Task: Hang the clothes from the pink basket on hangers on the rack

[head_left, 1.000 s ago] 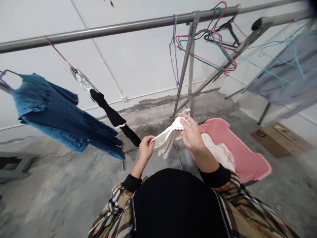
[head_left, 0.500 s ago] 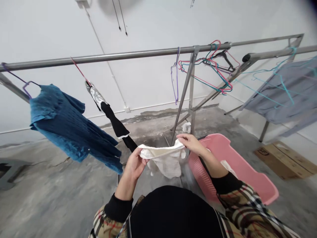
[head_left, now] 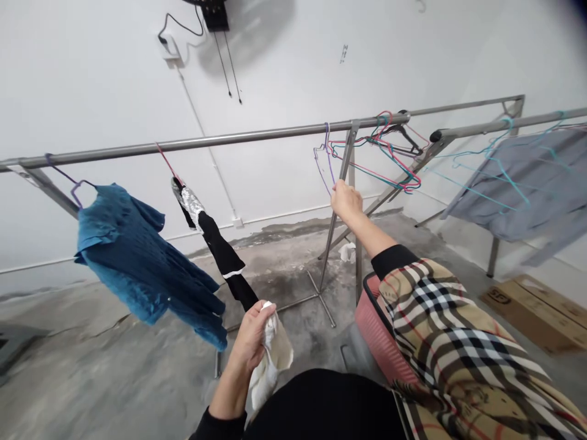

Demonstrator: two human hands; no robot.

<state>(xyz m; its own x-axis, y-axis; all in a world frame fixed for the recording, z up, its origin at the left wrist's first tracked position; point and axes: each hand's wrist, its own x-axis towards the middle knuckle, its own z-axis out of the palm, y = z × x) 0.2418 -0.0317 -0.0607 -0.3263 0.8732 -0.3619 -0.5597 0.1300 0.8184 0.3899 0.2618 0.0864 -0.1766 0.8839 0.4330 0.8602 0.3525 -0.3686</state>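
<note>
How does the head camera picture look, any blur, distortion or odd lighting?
In the head view, the light is soft and even, with a faint shadow on the white wall; wide-angle distortion bows the steel rail; the plaid sleeve looks slightly blurred; a dark smudge covers the top right corner.

The plaid right sleeve (head_left: 449,330) hides most of the pink laundry basket (head_left: 373,324).
</note>
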